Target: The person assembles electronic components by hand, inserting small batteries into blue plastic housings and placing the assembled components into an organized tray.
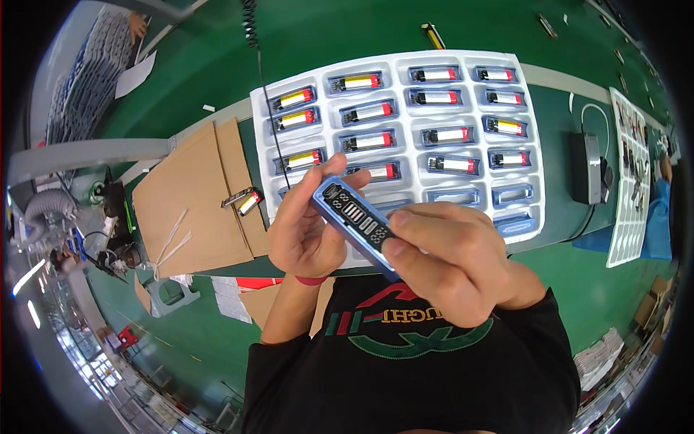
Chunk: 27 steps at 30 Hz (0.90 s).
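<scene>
My left hand (307,239) is wrapped round a small blue rectangular plastic housing (353,220), held tilted above the near edge of a white tray. A black insert with pale slots and dots faces up inside this housing. At its lower right end, the thumb and fingers of my right hand (455,260) pinch the housing. Beneath my hands, the white moulded tray (400,108) bears rows of similar blue housings. Many of them contain a battery cell (447,135) with a white or yellow wrap and a red end. Several nearer housings (515,194) show no cell. My hands hide part of the near rows.
Brown cardboard (191,210) lies left of the tray, with a loose cell (249,203) on its edge. A coiled black cable (251,29) hangs down across the tray's left side. A black box with a cable (587,170) and another white tray (627,181) are to the right.
</scene>
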Motion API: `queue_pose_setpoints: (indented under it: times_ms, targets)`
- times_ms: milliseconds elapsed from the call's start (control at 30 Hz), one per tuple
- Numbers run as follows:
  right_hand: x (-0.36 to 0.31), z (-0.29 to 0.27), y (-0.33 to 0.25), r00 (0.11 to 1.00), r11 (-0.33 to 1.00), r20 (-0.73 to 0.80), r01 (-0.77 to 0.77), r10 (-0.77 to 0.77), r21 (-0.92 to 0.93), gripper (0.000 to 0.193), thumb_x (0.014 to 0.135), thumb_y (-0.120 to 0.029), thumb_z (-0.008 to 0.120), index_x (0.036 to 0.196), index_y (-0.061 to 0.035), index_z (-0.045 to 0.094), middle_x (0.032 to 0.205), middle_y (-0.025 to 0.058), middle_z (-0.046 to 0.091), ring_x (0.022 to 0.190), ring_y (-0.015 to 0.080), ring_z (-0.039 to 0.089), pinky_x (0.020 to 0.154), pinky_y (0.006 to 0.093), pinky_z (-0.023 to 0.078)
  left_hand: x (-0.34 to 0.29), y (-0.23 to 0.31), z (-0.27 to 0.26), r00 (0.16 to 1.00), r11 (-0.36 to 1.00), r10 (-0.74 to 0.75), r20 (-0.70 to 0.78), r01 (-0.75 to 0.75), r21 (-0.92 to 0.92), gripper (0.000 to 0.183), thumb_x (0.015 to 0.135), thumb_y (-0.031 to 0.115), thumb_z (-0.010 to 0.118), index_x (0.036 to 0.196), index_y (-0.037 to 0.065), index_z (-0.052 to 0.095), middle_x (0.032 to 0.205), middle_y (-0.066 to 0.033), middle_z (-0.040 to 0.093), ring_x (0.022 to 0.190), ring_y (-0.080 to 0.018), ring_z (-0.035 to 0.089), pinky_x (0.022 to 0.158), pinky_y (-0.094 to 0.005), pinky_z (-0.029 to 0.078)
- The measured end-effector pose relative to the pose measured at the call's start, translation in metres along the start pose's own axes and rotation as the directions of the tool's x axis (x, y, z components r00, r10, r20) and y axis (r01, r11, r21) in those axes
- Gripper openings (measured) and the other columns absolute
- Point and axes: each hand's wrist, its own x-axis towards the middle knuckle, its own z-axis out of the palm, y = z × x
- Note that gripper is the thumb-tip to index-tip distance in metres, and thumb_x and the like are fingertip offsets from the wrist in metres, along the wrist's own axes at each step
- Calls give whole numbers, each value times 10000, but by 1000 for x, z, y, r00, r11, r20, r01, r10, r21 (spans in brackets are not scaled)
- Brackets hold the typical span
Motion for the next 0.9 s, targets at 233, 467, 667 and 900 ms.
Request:
queue_pose_setpoints:
  times_ms: [233, 467, 667, 900]
  targets:
    - [1, -11, -11, 992, 993, 74, -110, 106, 46, 280, 629, 23, 721, 881, 93, 621, 914, 212, 616, 655, 274, 656, 516, 300, 541, -1, 4, 11, 993, 995, -97, -62, 96, -28, 515, 914, 43, 577, 1342, -115, 340, 1245, -351, 506, 1003, -407, 639, 807, -392, 583]
    - [-9, -8, 7, 991, 986, 50, -118, 124, -114, 208, 695, -63, 632, 868, 42, 586, 777, 80, 482, 580, 139, 548, 436, 240, 457, 7, 2, -1, 991, 963, -132, 24, 122, 241, 478, 847, 55, 656, 1267, -89, 479, 1065, -233, 622, 880, -296, 675, 759, -342, 563]
    - [-11, -21, 3, 926, 958, 246, -273, 287, -91, 241, 725, -76, 615, 931, 44, 585, 773, 81, 491, 580, 155, 544, 449, 263, 459, 22, 18, -14, 940, 814, -167, 297, -39, 580, 403, 766, 38, 666, 1161, -22, 615, 901, -128, 664, 746, -202, 609, 645, -269, 476]
    - [-18, -8, 1, 987, 960, 75, -118, 141, -252, 224, 676, -95, 623, 855, 31, 582, 760, 75, 528, 574, 132, 547, 433, 232, 432, 8, 8, -6, 981, 811, 0, 196, -115, 573, 341, 895, 202, 610, 1098, -71, 603, 885, -164, 660, 743, -213, 618, 652, -278, 487]
